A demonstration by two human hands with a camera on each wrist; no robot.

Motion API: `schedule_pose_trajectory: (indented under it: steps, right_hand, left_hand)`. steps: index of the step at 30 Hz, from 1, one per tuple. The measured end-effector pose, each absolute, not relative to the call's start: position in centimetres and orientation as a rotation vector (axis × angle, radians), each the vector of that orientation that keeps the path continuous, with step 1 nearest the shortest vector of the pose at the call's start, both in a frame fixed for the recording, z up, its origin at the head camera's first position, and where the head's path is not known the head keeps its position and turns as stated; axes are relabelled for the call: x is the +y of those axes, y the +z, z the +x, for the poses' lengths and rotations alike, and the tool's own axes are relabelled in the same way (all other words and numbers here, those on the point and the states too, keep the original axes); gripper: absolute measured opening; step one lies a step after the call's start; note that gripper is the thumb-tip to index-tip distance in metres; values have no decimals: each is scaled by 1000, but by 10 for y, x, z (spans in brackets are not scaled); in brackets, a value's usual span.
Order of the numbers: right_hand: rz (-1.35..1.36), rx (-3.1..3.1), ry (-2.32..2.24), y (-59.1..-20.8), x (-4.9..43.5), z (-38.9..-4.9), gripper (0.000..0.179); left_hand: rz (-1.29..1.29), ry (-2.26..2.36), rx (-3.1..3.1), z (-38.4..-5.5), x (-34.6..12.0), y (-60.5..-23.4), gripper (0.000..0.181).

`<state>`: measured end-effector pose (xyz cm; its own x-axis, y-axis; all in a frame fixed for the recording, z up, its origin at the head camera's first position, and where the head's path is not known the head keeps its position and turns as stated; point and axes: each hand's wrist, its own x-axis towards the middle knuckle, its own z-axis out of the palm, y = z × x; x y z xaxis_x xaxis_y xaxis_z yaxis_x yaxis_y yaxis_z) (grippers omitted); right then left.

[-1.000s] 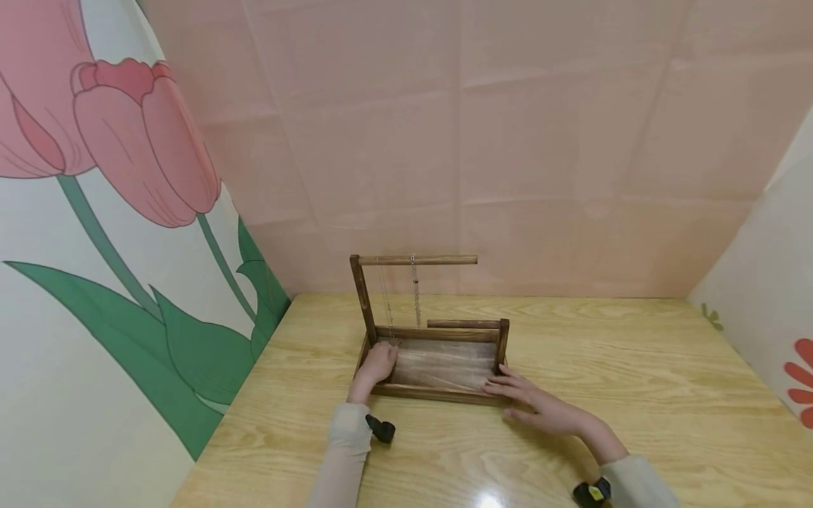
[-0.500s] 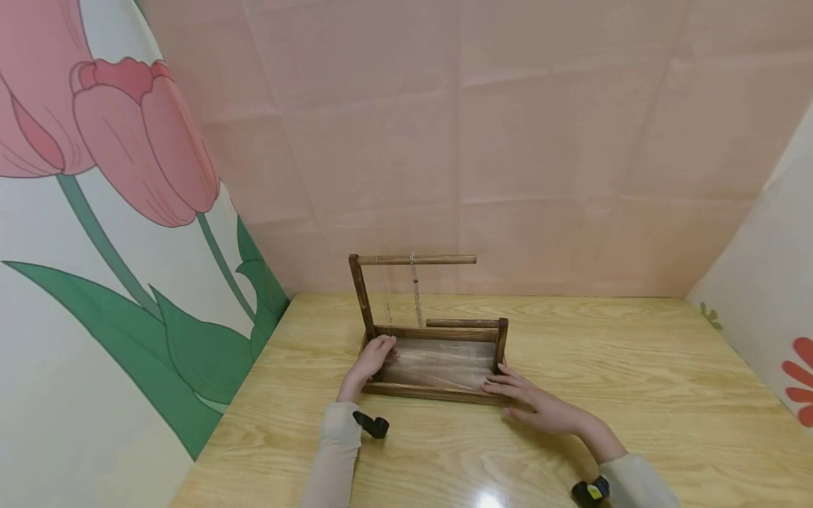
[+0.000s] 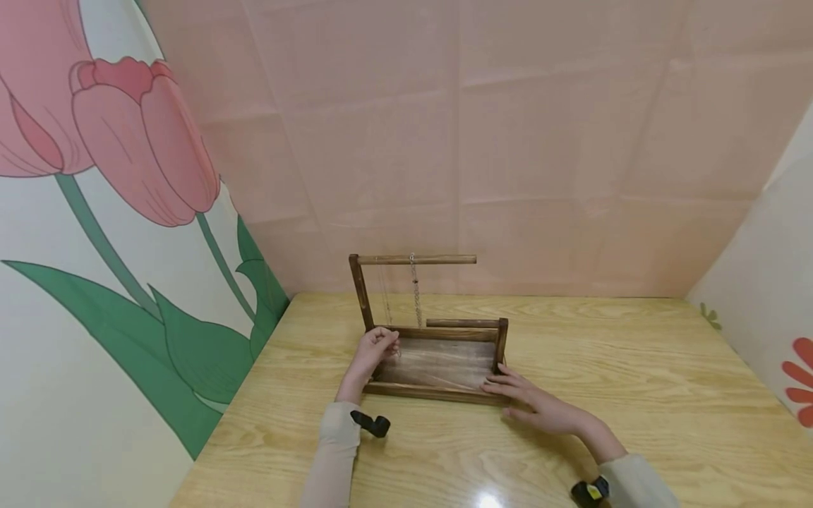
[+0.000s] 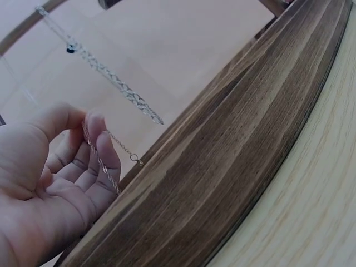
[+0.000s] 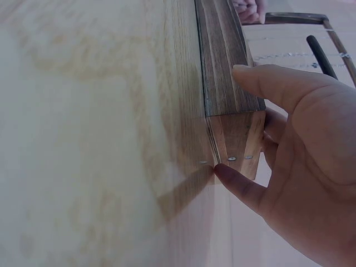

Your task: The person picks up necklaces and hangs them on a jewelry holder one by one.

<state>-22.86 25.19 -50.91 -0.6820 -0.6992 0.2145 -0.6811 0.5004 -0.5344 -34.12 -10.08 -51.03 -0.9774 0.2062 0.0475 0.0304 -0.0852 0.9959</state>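
My left hand [image 3: 370, 355] is over the left end of a dark wooden jewellery tray [image 3: 438, 393]. Between thumb and fingers it pinches a thin, twisted chain [image 4: 99, 158] with a small ring at one end, best seen in the left wrist view. Whether it is a bracelet or a necklace I cannot tell. My right hand [image 3: 540, 409] rests its spread fingers on the tray's front right corner, the thumb lying along the wood in the right wrist view. A silver link chain [image 3: 416, 300] hangs from the stand's upper bar [image 3: 447, 259].
Finer chains [image 3: 384, 289] hang on the same bar, near the left post [image 3: 361, 293]. A shorter, lower bar [image 3: 464, 323] reaches inward from the right post [image 3: 501, 346]. The tray stands on a wood-grain table [image 3: 635, 381] before a pink cloth wall [image 3: 540, 176].
My left hand has risen from the tray's inside left corner and turned, and the thin chain now shows in its fingers. The right hand has stayed at its corner.
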Motion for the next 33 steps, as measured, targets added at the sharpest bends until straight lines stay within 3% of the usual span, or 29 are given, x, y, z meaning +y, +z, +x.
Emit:
schedule_pose_trajectory:
  steps: [8,17,33]
  right_hand:
    - [-1254,2711,-926,-509,252,-229,48]
    - [-1259,2714,-944,-511,253,-230,48]
    - [-1272,2694,-968,-510,253,-230,48]
  left_hand:
    - [318,2218,1981,-326,-101,-484,15]
    - [481,2218,1944,-328,-102,-483,38]
    - [518,2132,1938,-325,-101,-472,36]
